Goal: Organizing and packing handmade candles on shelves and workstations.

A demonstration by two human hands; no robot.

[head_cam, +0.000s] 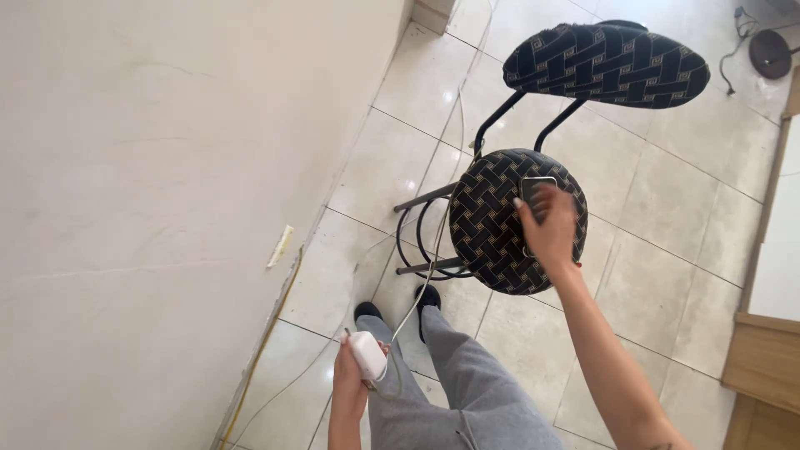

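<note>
Head view: your left hand [350,385] is closed around the white charger block [367,355], cable [427,275] trailing up past the chair seat [500,218]. Your right hand [550,227] is laid over the phone [537,188] on that seat, not lifted yet. Whether those fingers actually pinch it, I cannot tell; they hide most of it.

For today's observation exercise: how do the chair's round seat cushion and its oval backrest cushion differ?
The round black woven-pattern seat cushion carries a dark phone under the right hand; the oval black woven-pattern backrest cushion carries nothing. The seat is circular, the backrest elongated. Both share the black-and-gold weave and black metal frame.
</note>
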